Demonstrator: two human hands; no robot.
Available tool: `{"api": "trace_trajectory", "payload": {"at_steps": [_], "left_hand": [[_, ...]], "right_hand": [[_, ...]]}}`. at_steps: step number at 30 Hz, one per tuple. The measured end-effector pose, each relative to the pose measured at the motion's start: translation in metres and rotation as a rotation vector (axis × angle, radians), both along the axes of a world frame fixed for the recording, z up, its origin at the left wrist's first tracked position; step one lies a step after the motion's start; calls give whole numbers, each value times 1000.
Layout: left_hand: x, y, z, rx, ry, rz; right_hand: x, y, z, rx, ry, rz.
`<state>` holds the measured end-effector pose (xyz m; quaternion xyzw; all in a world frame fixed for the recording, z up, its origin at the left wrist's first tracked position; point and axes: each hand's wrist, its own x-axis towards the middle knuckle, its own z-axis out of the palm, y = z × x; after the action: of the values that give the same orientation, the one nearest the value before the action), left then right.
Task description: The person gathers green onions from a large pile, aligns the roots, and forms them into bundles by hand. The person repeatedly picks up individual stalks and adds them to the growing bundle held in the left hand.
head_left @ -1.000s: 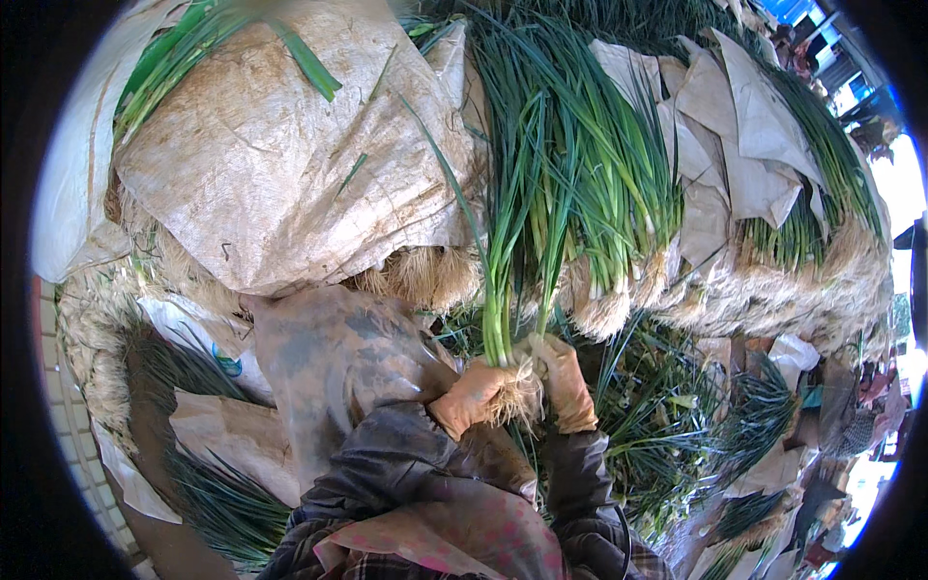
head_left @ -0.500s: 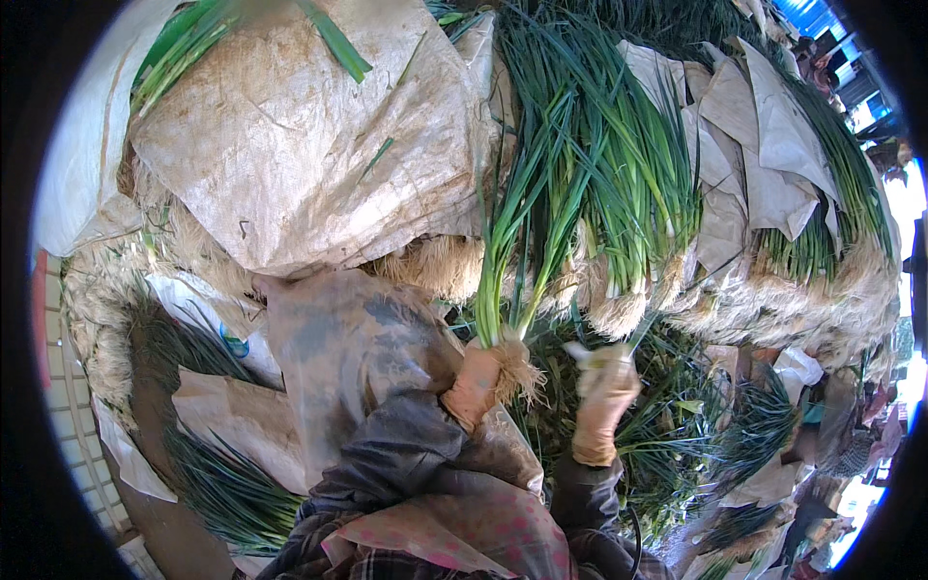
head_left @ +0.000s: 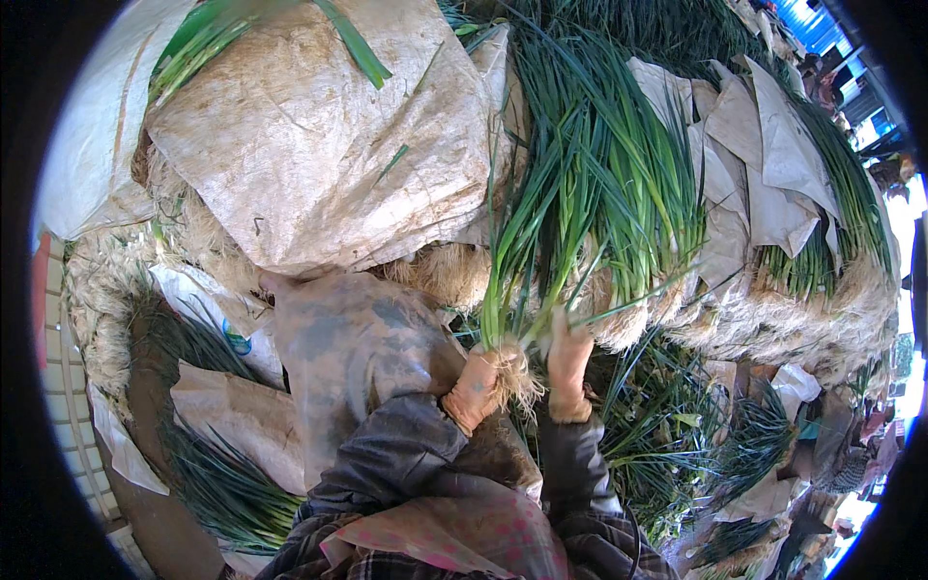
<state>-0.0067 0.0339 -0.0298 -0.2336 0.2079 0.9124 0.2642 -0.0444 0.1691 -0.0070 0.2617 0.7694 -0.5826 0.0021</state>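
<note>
Left hand, centre, below the middle: fingers curled closely round the lower stalks of one bunch of green onions, leaves upward, pale roots hanging beside the hand.

Right hand, just right of the bunch: raised, fingertips near the stalks, blurred; how far they are spread, and whether they grip a leaf, cannot be told.

Large sack, upper left to centre: pale, soil-stained, laid flat as a cover; a root fringe shows below its lower edge, the rest hidden. Loose leaf pieces lie on top.

White sack, far upper left: draped; contents cannot be told.

Onion pile, upper centre to right: uncovered, leaves toward the top, roots toward the bottom.

Folded sacks, upper right: overlapping covers, with onions showing below them, roots outward.

Printed sack, left: white with a blue-green mark, lying by dark leaves.

Tan sheet, lower left: beside a further lot of onions.

Leaf heap, right of the right forearm: loose, tangled greens.
</note>
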Motion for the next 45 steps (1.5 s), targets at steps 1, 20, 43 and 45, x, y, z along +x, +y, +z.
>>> {"api": "trace_trajectory", "payload": {"at_steps": [1,20,43,45], "left_hand": [[1,1,-3,36,29,1],[0,-2,14,-115,78,45],[-1,-2,20,222,-27,-39],[-4,-5,29,78,-51,-174]], "right_hand": [[24,2,0,-97,42,81],[22,26,4,86,116,855],[-65,2,-86,383,317,479],[-75,-4,-97,-60,198,429]]}}
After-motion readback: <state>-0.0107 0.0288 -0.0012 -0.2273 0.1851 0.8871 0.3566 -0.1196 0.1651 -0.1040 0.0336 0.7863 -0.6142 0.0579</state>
